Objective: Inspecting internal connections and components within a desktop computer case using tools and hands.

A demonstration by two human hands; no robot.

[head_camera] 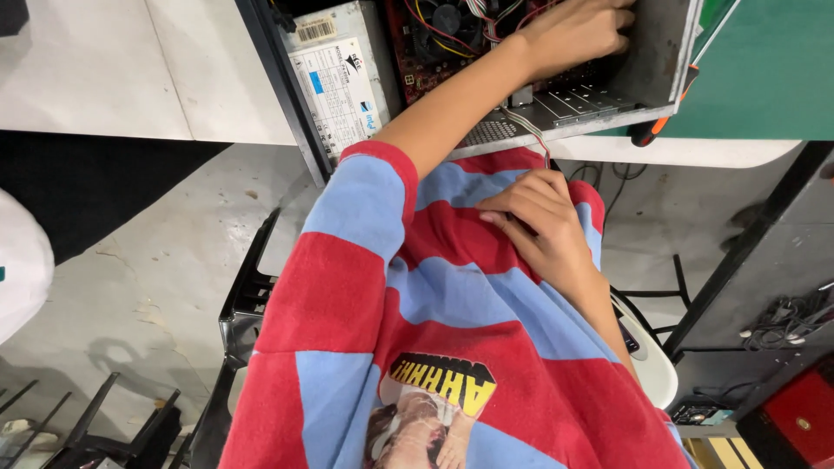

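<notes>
Grey steel computer case (pixel 660 52) is lying open at the table's (pixel 113 78) edge, and you're reaching your left hand (pixel 578 30) inside, fingers curled among the wires (pixel 452 35). Your right hand (pixel 539 221) is resting relaxed, loosely curled and empty, against your striped shirt (pixel 452 295).

I count: two hands, left hand (pixel 575 33) and right hand (pixel 540 227). One open computer case (pixel 653 54). One grey power supply (pixel 339 74) inside. One cooling fan (pixel 446 19). One screwdriver (pixel 667 120), orange-black handle. One white table (pixel 113 69). One green mat (pixel 764 78). One striped shirt (pixel 417 347), red and blue. One red box (pixel 799 421).
</notes>
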